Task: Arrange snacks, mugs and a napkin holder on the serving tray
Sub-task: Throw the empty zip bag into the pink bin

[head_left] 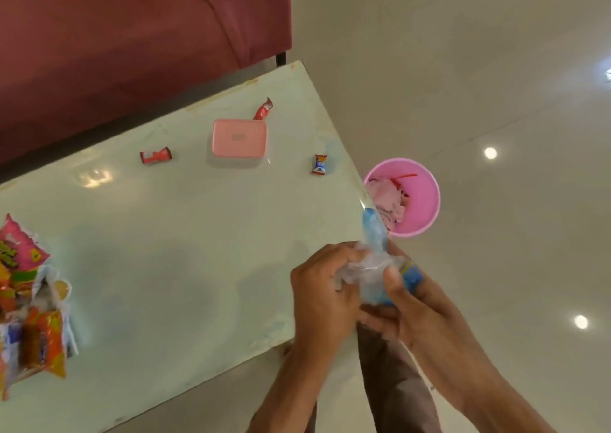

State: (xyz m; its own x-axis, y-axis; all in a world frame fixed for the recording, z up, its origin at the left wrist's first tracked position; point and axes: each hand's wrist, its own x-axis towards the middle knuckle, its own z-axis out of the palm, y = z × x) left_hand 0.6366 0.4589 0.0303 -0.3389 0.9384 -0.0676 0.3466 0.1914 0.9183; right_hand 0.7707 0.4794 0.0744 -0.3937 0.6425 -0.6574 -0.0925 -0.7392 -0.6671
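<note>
Left hand [325, 287] and right hand [413, 313] both closed on crumpled clear-and-blue plastic wrapper [373, 260], held over table corner. Pink bin [421, 198] on floor just beside, holding scraps. Pink lidded box [239, 139] mid-table; three small candy wrappers [155, 156] scattered around it, apart. Snack packets [29, 303] piled at left edge. Glossy pale table [165, 267]; maroon sofa [132, 36] behind; tiled floor [496, 69].

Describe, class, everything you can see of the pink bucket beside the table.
The pink bucket is round and looks like smooth plastic. It stands upright on the pale tiled floor, just past the table's right corner, its open mouth facing the camera. Inside lie crumpled pale pink scraps and a thin red strip. No hand touches it; a blue wrapper's tip overlaps its rim in view.
</note>
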